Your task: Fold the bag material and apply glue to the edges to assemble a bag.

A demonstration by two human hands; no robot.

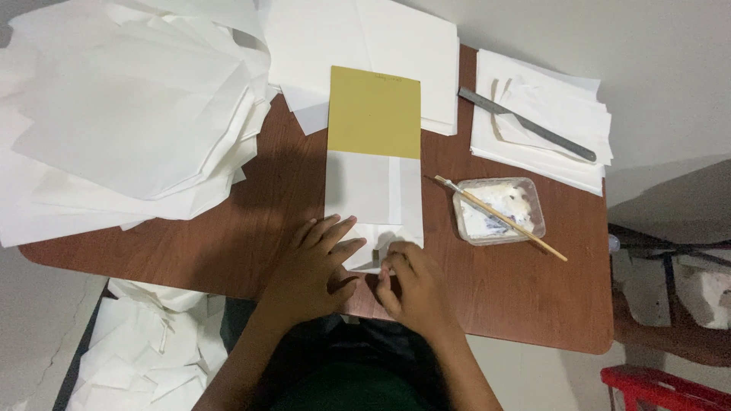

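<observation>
A yellow card (374, 112) lies lengthwise on the brown table (525, 297), its near part wrapped in a folded white paper (371, 190). My left hand (312, 270) lies flat with fingers spread on the near end of the paper, pressing the bottom fold. My right hand (411, 285) is beside it with fingers curled, pinching the paper's bottom flap (373, 245) at its near edge.
A big loose pile of white sheets (122, 114) covers the left of the table. More sheets (381, 38) lie at the back. A metal ruler (525, 123) rests on a stack at the right. A clear tray of white glue (499, 209) holds a brush (502, 218). Paper scraps (145, 342) lie on the floor.
</observation>
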